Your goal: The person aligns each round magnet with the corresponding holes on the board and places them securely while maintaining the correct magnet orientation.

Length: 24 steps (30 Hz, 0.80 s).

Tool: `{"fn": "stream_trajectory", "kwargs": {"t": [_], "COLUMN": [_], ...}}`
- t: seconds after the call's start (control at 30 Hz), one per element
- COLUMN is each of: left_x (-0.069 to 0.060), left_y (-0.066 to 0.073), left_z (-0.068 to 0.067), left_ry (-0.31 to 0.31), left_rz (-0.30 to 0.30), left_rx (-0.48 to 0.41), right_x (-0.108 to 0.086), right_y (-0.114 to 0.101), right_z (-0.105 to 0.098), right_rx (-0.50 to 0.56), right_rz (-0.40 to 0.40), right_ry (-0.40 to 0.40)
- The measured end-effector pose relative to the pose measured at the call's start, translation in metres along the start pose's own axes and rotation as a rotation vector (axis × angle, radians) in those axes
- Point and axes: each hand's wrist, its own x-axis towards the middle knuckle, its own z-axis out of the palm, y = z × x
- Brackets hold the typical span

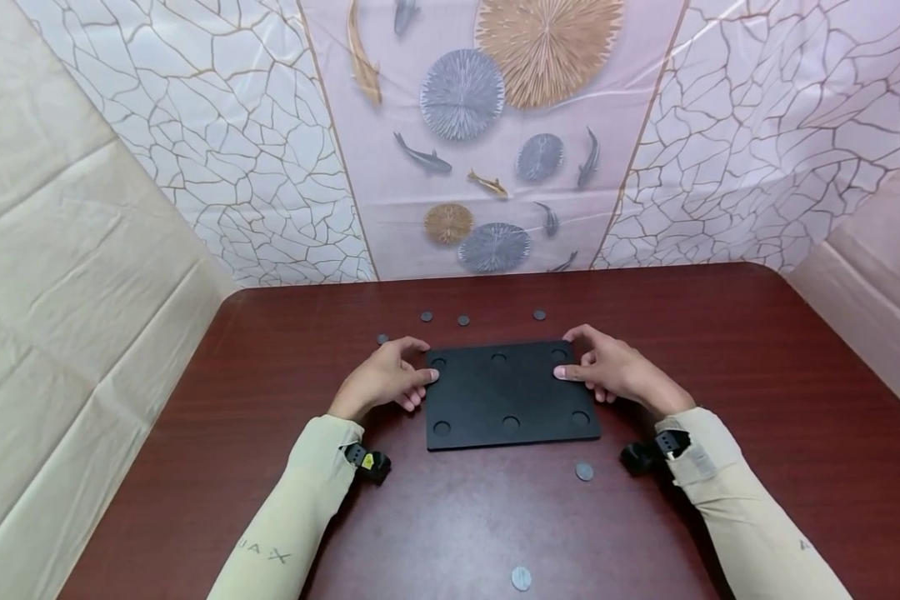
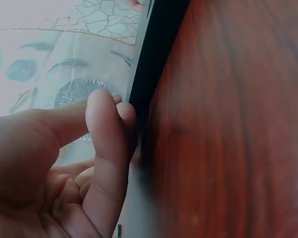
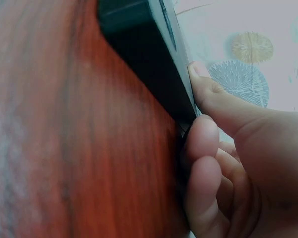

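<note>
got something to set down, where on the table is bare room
Bare: table right of the right hand and left of the left hand, out to each edge. Crowded: the black board between both hands, and beyond it, where small discs lie.

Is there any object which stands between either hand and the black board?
Nothing visible does: the left hand and the right hand grip the black board at its opposite sides. One coin-like disc lies beyond the left hand, another off the board's near right corner; neither is in between.
</note>
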Motion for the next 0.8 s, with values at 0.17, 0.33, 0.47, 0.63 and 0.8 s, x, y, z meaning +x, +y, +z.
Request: {"fn": "stream_trajectory", "kwargs": {"t": [0.17, 0.33, 0.47, 0.63, 0.8], "left_x": [0.002, 0.006, 0.008, 0.007, 0.005], "left_y": [-0.005, -0.013, -0.014, -0.011, -0.010], "left_z": [-0.001, -0.002, -0.003, -0.003, -0.001], "left_ry": [-0.032, -0.048, -0.052, -0.047, -0.015], "left_rz": [0.021, 0.027, 0.025, 0.037, 0.035], "left_rx": [-0.046, -0.104, -0.123, -0.092, -0.042], "right_x": [-0.001, -0.001, -0.001, -0.002, -0.002], "right_y": [0.000, 0.001, 0.002, 0.002, 0.002], "right_z": [0.000, 0.000, 0.001, -0.001, 0.000], "right_rx": [-0.001, 0.005, 0.008, 0.005, -0.005], "right_rz": [-0.005, -0.007, -0.010, -0.009, 0.003], "right_ry": [0.001, 0.000, -0.001, -0.003, 0.003]}}
